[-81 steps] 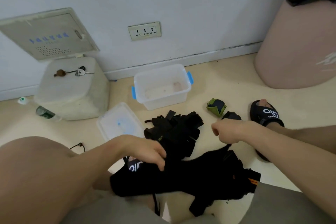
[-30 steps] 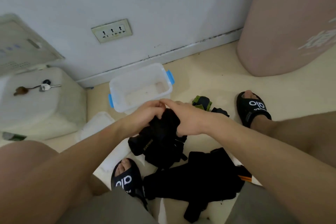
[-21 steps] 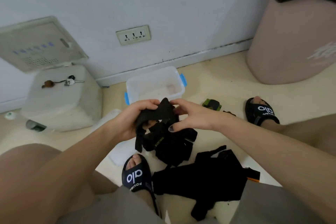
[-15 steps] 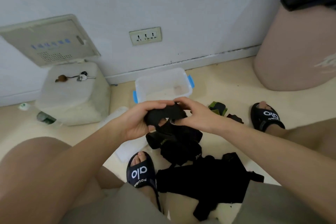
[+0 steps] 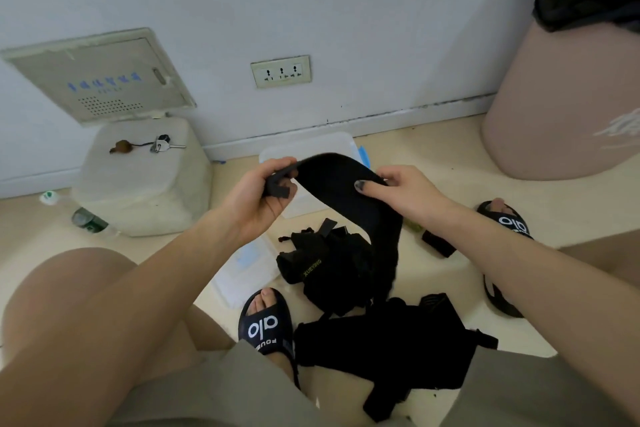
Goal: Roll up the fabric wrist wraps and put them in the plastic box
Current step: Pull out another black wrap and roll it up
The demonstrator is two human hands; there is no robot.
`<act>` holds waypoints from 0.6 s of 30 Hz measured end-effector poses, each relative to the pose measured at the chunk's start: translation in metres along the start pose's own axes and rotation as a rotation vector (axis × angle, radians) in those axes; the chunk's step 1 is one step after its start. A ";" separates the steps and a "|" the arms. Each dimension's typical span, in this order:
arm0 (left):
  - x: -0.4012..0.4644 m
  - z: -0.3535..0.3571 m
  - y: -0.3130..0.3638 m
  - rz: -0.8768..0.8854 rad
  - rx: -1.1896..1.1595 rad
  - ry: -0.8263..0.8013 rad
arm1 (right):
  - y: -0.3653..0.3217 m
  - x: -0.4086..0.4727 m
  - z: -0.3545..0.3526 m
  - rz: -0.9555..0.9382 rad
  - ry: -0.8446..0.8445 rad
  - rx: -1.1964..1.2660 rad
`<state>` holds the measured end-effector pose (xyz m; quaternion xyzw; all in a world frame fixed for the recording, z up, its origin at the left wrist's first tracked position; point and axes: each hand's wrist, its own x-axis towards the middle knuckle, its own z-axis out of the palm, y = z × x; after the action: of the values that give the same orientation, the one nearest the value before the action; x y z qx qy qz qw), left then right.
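A long black wrist wrap arches between my two hands above the floor. My left hand grips its short end, fingers curled round it. My right hand pinches the strap further along, thumb on top. The rest of the strap hangs down to a heap of black wraps on the floor. The clear plastic box with blue clips stands by the wall, mostly hidden behind my hands. A rolled wrap lies on the floor under my right forearm.
The box's lid lies flat left of the heap. A larger black fabric piece lies between my feet in black slides. A white stool with keys stands at left, a bottle beside it, a pink bin at right.
My hands have lifted one wrap out of the heap and drawn it out into a long strap between them; before it was a bunched clump held in both hands.
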<state>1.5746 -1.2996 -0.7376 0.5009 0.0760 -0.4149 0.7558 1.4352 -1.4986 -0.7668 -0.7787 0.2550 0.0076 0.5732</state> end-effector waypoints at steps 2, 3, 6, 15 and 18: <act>0.006 -0.002 0.007 0.060 -0.072 0.044 | -0.005 -0.001 -0.008 0.015 -0.097 0.014; 0.010 -0.004 0.011 0.090 -0.129 0.074 | -0.006 -0.003 -0.011 0.034 -0.160 -0.015; 0.018 -0.012 0.019 0.130 -0.209 0.118 | -0.006 -0.007 -0.012 0.078 -0.289 -0.033; 0.017 -0.004 0.003 0.057 0.123 0.115 | 0.010 -0.001 -0.006 0.222 -0.209 0.087; 0.010 -0.001 0.006 0.025 0.136 0.068 | 0.015 0.002 -0.004 0.221 -0.096 -0.066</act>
<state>1.5855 -1.3032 -0.7392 0.5656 0.0669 -0.3922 0.7223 1.4292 -1.5064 -0.7789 -0.7630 0.3111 0.1163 0.5546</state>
